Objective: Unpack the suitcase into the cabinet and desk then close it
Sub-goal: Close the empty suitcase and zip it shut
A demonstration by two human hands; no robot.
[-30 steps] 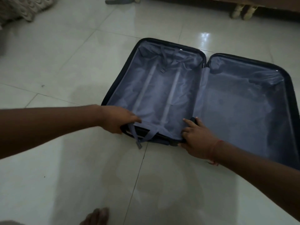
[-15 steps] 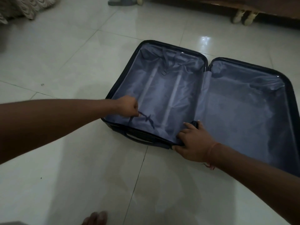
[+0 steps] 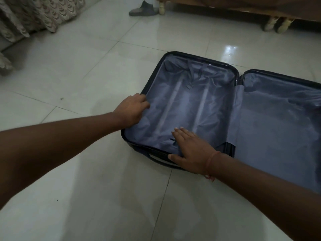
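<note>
A dark hard-shell suitcase (image 3: 187, 105) lies open flat on the tiled floor, and both halves show only grey-blue lining. Its right half (image 3: 278, 136) runs off the frame edge. My left hand (image 3: 132, 111) sits on the left rim of the left half, fingers curled over the edge into the lining. At the near edge, my right hand (image 3: 191, 148) lies flat on the lining with straight fingers, its thumb by the rim above the carry handle (image 3: 156, 158). A packing strap (image 3: 189, 79) hangs loose at the far wall. Another strap end shows beside my right fingers.
Glossy white floor tiles (image 3: 86, 171) surround the case. A grey slipper (image 3: 142, 10) lies at the back beside a furniture leg (image 3: 162, 7). More wooden furniture legs (image 3: 276, 25) stand at the back right. Patterned cloth (image 3: 34, 14) hangs at the top left.
My left hand let go of the near strap and moved up to the left rim. My right hand slid left from the hinge corner onto the lining and flattened.
</note>
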